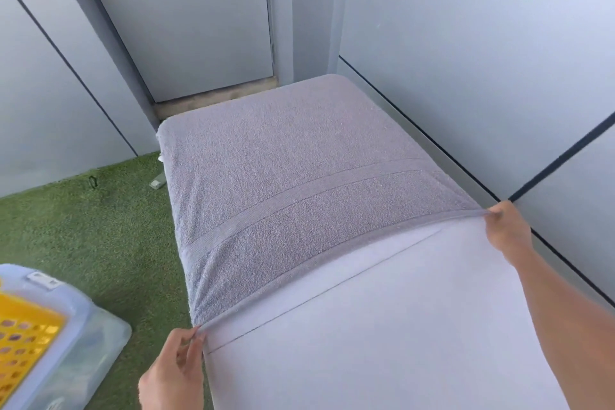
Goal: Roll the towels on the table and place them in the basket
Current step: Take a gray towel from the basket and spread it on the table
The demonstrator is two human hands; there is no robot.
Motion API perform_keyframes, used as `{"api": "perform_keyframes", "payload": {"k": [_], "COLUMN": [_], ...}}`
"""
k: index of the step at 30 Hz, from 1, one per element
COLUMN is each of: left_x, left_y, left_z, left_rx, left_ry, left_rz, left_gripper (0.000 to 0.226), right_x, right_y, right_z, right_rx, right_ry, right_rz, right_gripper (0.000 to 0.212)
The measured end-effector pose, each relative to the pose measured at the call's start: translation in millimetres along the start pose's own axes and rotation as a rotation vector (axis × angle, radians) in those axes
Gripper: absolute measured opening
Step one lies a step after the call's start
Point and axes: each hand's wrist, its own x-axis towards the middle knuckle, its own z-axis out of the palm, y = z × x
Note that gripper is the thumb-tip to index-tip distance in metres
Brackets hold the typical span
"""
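The yellow basket [25, 339] sat at far left on a clear bin [83, 343]. The left hand [173, 373] pinched the towel [299, 183] by its near-left corner; the towel lay flat across the table [382, 326]. The right hand [506, 226] pinched the near-right corner. Risk: unequal pull would skew the hem, producing a crooked roll.

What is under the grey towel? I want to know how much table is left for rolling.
The towel lies over the white table, whose bare near part shows. The far part is covered. Both hands, left and right, pinch its near edge.
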Motion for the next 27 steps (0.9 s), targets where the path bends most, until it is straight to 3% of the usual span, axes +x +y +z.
{"api": "perform_keyframes", "payload": {"k": [4,12,19,27], "left_x": [-52,-150,-241,-362], "left_y": [-6,-16,-37,-54], "left_z": [-11,-36,-55,-79], "left_rx": [-0.012,-0.010,-0.011,-0.025], "left_ry": [0.008,-0.040,-0.038,-0.028], "left_rz": [-0.020,-0.070,-0.062,-0.057], "left_gripper": [0.025,0.016,0.016,0.018], "right_x": [-29,-80,-137,-188], "right_y": [47,117,183,285], "right_z": [-19,-57,-95,-132], "right_rx": [0.038,0.001,0.045,0.000], "right_ry": [0.027,0.023,0.057,0.069], "right_rz": [-0.047,-0.078,0.006,0.012], "right_gripper": [0.008,0.029,0.011,0.014]}}
